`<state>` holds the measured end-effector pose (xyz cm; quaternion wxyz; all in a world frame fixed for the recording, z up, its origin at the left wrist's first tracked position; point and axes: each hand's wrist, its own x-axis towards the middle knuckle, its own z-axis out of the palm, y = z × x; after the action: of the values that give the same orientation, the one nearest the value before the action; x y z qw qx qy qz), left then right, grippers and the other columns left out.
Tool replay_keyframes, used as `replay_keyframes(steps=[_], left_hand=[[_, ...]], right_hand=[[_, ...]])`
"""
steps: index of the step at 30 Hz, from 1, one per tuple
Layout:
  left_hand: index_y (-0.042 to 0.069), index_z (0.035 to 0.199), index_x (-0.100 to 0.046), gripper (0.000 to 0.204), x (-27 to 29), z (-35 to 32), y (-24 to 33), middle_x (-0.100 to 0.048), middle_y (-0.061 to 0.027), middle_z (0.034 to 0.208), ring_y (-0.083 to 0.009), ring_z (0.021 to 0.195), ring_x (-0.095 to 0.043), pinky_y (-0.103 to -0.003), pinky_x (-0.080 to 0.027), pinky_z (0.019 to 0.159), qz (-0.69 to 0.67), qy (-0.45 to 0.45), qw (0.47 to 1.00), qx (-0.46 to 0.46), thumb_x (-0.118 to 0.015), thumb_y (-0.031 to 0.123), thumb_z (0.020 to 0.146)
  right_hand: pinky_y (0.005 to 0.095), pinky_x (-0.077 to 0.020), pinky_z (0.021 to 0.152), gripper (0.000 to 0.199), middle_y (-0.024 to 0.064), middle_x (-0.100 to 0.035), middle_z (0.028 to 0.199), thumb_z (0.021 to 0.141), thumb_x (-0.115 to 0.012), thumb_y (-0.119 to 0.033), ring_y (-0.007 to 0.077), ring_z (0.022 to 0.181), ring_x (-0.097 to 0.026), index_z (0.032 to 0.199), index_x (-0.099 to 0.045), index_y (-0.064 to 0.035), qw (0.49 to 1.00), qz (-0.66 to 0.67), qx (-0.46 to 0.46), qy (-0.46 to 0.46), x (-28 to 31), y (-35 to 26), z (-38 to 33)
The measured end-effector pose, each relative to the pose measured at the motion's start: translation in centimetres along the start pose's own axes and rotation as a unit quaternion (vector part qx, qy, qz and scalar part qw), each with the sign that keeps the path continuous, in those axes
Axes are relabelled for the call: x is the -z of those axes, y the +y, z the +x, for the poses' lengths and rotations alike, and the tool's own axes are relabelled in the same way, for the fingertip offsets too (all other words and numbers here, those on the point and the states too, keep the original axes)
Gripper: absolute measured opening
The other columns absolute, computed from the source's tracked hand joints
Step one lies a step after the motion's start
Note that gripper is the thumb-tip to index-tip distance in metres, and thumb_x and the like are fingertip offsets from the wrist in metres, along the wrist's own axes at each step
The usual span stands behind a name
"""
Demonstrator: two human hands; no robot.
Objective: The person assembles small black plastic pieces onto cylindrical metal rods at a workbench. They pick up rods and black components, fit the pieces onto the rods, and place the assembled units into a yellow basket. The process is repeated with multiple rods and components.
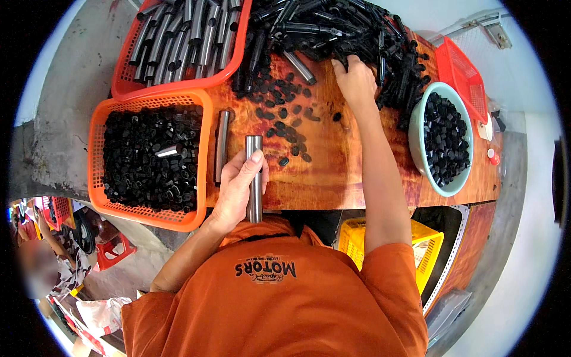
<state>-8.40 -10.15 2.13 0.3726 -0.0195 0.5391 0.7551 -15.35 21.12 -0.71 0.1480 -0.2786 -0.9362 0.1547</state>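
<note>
Smooth grey metal tube [254,178], upright

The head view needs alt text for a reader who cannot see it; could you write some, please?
The left hand grips a metal tube upright over a wooden table, while the right hand reaches into a pile of black plastic parts. Orange baskets flank them.

This is a small assembly workshop: a worn wooden workbench [333,172] carries orange baskets [95,178] of black plastic caps [148,160] and metal tubes [178,35].
</note>
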Motion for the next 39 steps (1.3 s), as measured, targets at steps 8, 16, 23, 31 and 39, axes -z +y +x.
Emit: replay_keyframes(steps=[8,16,23,31,39], left_hand=[[0.005,0.091,-0.057,0.026,-0.8,1.0,-0.5,-0.054,-0.0001,0.073,-0.007,0.058,-0.049,-0.023,-0.041,0.054,0.019,-0.032,0.998,-0.044,-0.072,0.026,0.087],[0.006,0.094,-0.059,0.018,-2.7,2.4,-0.8,-0.057,-0.0001,0.078,-0.0068,0.065,-0.052,-0.023,-0.043,0.055,0.027,-0.043,0.998,-0.04,-0.071,0.018,0.087],[0.003,0.111,-0.06,0.034,-5.0,3.1,1.0,-0.061,-0.0036,0.082,-0.0074,0.063,-0.051,-0.022,-0.042,0.058,0.053,-0.05,0.997,-0.042,-0.068,0.028,0.09],[0.003,0.103,-0.062,0.025,-4.6,2.2,1.9,-0.061,-0.0036,0.073,-0.0083,0.054,-0.053,-0.02,-0.042,0.05,-0.002,-0.055,0.998,-0.019,-0.072,0.017,0.085],[0.004,0.095,-0.062,0.025,-4.1,0.7,2.3,-0.058,-0.0004,0.068,-0.0076,0.056,-0.054,-0.021,-0.043,0.05,0.023,-0.037,0.998,-0.038,-0.077,0.019,0.081]], right_hand=[[0.0469,-0.0482,0.061,0.037,0.0243,-0.062,0.069,0.085,-0.065,-0.036,0.0417,0.066,-0.063,0.086,-0.063,0.0008,0.994,0.099,-0.038,-0.025,5.1,2.6,-9.5],[0.0336,-0.0459,0.058,0.028,0.0141,-0.059,0.065,0.085,-0.069,-0.025,0.0218,0.059,-0.057,0.092,-0.065,0.0015,0.97,0.216,-0.111,0.011,9.1,4.6,-16.7],[0.0223,-0.0389,0.059,0.02,-0.0055,-0.052,0.071,0.087,-0.071,-0.019,0.0047,0.067,-0.046,0.095,-0.065,-0.0015,0.902,0.399,-0.074,-0.147,12.3,5.0,-19.1],[0.0337,-0.045,0.063,0.028,0.0112,-0.058,0.075,0.093,-0.06,-0.026,0.0217,0.069,-0.057,0.105,-0.061,0.0001,0.905,0.296,0.075,-0.296,12.2,1.5,-20.6],[0.0323,-0.0485,0.06,0.033,0.0101,-0.057,0.079,0.1,-0.048,-0.034,0.0205,0.065,-0.057,0.1,-0.053,-0.0016,0.783,0.513,0.018,-0.35,8.5,-4.3,-20.9]])
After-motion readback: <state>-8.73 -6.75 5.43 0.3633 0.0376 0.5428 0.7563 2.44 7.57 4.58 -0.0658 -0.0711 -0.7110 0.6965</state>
